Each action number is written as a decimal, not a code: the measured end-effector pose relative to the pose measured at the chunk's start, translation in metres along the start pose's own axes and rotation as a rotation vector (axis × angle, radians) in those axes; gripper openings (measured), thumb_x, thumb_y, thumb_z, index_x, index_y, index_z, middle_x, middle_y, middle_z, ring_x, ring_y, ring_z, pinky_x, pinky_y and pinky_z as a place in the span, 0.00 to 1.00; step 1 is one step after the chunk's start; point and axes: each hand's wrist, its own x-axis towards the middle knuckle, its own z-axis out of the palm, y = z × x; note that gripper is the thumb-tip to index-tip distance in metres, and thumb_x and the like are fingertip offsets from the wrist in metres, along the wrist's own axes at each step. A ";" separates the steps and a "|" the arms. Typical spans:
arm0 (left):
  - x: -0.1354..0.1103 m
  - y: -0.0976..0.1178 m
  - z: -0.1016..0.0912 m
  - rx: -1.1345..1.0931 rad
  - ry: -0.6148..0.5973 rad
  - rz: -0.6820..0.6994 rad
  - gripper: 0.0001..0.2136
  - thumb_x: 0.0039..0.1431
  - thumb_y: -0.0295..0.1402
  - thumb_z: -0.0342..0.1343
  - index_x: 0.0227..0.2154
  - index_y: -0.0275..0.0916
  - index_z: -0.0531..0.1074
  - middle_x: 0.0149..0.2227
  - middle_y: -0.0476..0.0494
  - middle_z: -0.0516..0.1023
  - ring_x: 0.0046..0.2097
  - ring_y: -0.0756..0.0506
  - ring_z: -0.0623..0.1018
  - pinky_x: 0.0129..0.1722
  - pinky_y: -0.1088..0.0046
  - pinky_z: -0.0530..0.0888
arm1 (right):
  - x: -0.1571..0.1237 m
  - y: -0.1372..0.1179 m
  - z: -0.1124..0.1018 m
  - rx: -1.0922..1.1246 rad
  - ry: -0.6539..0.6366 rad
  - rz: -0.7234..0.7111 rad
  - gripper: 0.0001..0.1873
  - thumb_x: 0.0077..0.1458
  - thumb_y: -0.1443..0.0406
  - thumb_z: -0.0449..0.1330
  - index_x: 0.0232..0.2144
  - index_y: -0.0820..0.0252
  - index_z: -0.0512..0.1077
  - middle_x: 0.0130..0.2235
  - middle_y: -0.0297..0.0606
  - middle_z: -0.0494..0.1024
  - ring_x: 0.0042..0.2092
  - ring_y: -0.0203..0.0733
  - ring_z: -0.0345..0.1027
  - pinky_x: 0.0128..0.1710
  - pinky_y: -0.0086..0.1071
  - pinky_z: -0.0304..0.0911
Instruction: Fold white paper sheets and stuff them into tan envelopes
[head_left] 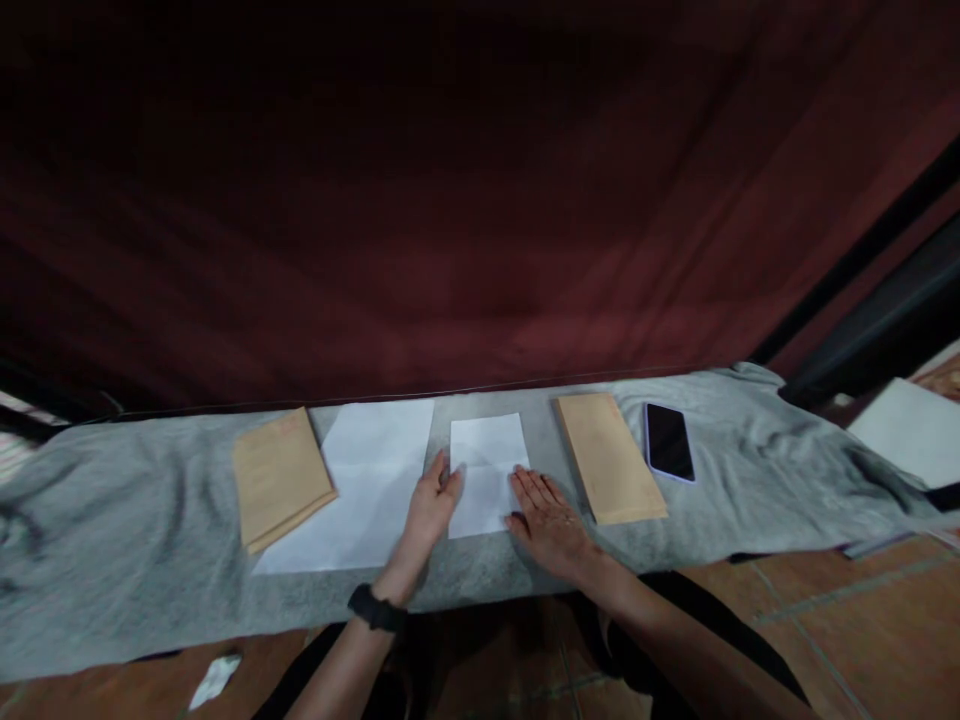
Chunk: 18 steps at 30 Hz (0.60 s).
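Note:
A small folded sheet of white paper lies on the grey cloth between my two hands. My left hand, with a dark band at its wrist, rests by the paper's left edge. Its thumb touches that edge and stands apart from the index finger; the other fingers are partly hidden. Flat and with fingers stretched, my right hand lies at the right edge, fingertips on the paper. Left of it is a larger white sheet, partly under a stack of brown envelopes. More brown envelopes lie to the right.
A phone with a light purple edge lies beyond the right envelopes. The grey cloth covers a long, narrow surface in front of a dark red backdrop. A crumpled white scrap is on the tiled floor.

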 end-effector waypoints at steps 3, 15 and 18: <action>0.024 0.012 0.000 -0.180 0.052 -0.194 0.16 0.47 0.36 0.63 0.39 0.36 0.76 0.33 0.43 0.81 0.37 0.42 0.80 0.38 0.67 0.75 | 0.002 0.002 -0.002 0.012 -0.005 -0.003 0.31 0.67 0.58 0.50 0.67 0.65 0.56 0.69 0.46 0.56 0.69 0.50 0.50 0.69 0.49 0.44; 0.038 0.044 0.002 -0.308 -0.078 -0.287 0.13 0.33 0.33 0.70 0.20 0.36 0.72 0.14 0.55 0.67 0.16 0.53 0.64 0.16 0.78 0.55 | 0.016 0.016 -0.017 0.099 0.020 0.005 0.27 0.66 0.63 0.52 0.65 0.63 0.61 0.67 0.45 0.62 0.68 0.49 0.54 0.68 0.49 0.48; 0.022 0.045 0.001 -0.401 -0.040 -0.304 0.13 0.37 0.34 0.69 0.22 0.37 0.70 0.14 0.55 0.68 0.16 0.54 0.66 0.16 0.79 0.58 | 0.025 0.019 -0.029 0.128 0.113 0.056 0.27 0.66 0.64 0.49 0.66 0.65 0.60 0.66 0.47 0.63 0.68 0.49 0.53 0.68 0.49 0.51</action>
